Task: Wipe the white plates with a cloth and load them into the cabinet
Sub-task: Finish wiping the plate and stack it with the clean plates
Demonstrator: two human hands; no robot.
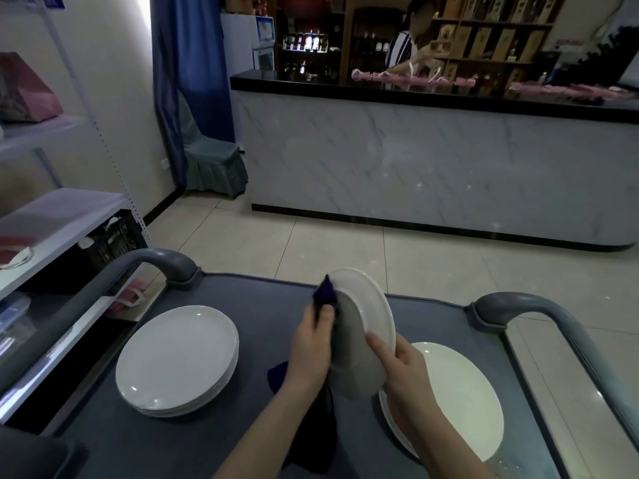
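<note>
Right hand (404, 364) grips the near rim of one white plate (366, 305), thumb on the shaded side and fingers wrapped behind, holding it tilted on edge above the cart top (262, 312). Left hand (311, 347) has its fingers closed on a single dark purple cloth (325, 292) and presses it against the plate's left, shaded side. A point of the cloth sticks up past the fingertips, and the rest hangs below the wrist down to the cart.

Two stacks of white plates lie flat on the cart. The left stack (176, 357) sits well apart from the hands; several rims show at its edge, though the exact count cannot be read. The right stack (456, 392) lies just beside and partly under the right forearm, with at least two plates in it. That makes one plate in hand and two stacks resting.

Two grey curved handles rise at the cart's far corners, one on the left (166, 259) and one on the right (518, 302).

To the left stands a white shelf unit (52, 216) with a black crate (114, 243) beneath one shelf. Far across the tiled floor runs a marble-fronted counter (415, 160) with a dark top. One person (408, 43) stands behind it. One covered chair (214, 160) sits by a blue curtain (193, 63).
</note>
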